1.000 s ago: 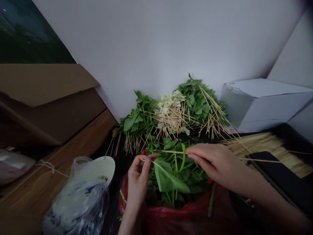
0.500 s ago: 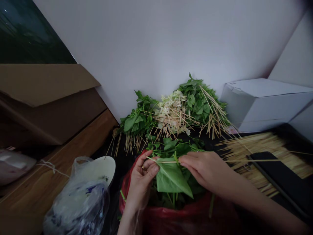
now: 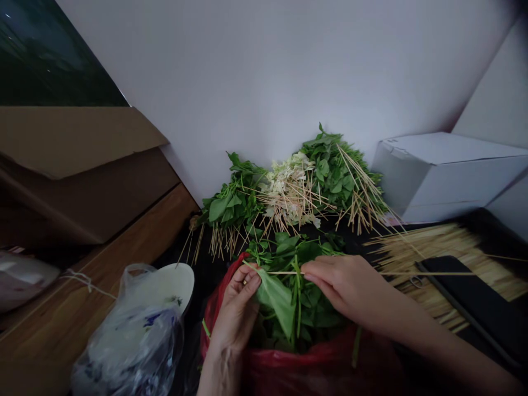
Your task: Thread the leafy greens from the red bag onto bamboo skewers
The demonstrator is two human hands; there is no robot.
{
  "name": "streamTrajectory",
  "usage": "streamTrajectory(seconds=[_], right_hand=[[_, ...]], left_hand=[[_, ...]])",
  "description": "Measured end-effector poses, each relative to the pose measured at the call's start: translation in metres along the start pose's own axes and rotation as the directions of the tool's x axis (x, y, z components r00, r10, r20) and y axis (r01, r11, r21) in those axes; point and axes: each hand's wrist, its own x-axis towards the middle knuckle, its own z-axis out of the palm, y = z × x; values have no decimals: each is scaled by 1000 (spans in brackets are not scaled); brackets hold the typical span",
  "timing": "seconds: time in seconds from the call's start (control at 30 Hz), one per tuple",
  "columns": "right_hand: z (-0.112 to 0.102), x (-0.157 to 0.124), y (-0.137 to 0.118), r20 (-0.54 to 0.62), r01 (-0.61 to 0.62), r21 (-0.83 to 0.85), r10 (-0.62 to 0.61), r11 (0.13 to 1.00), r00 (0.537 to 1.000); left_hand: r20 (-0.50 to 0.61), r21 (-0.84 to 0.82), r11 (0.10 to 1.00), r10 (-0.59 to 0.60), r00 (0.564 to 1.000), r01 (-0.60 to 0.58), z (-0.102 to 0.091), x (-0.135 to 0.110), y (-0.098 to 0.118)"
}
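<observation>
My right hand (image 3: 342, 283) pinches a long thin bamboo skewer (image 3: 350, 273), which runs level across the greens. My left hand (image 3: 235, 308) is shut on a broad green leaf (image 3: 275, 298), folded near the skewer's tip. Whether the skewer pierces the leaf is hidden. Under both hands, loose leafy greens (image 3: 305, 297) fill a red plastic bag (image 3: 313, 366). Behind them lie several heaps of skewered greens (image 3: 330, 176) and pale skewered pieces (image 3: 289, 190).
A loose mat of bamboo skewers (image 3: 437, 258) and a black phone or tablet (image 3: 466, 302) lie to the right. A white box (image 3: 445, 176) stands behind them. At the left are a plastic bag (image 3: 127, 346), a white plate (image 3: 173, 283), a cardboard box (image 3: 74, 143) and a wooden board (image 3: 94, 291).
My left hand has moved down and folded the broad leaf inward. My right hand and its skewer have stayed nearly level since the previous frame, after dropping slightly from the earliest frame.
</observation>
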Motion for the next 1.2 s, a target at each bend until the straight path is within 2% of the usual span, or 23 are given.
streamTrajectory(seconds=[0.27, 0.47, 0.77, 1.0, 1.2], right_hand=[[8, 1, -8, 98, -29, -2, 29, 1000, 995], [10, 0, -10, 82, -10, -34, 13, 999, 997], [8, 0, -11, 83, -35, -25, 37, 999, 996], [8, 0, -12, 108, -64, 2, 64, 998, 992], [9, -1, -12, 105, -63, -10, 64, 998, 992]], left_hand=[[-10, 75, 996, 55, 998, -54, -3, -2, -12], [18, 73, 997, 33, 999, -35, -4, -6, -12], [-74, 101, 990, 111, 991, -103, -3, -6, -9], [-99, 114, 985, 142, 985, -130, 1, -8, -8], [-85, 158, 978, 151, 985, -136, -6, -6, -13]])
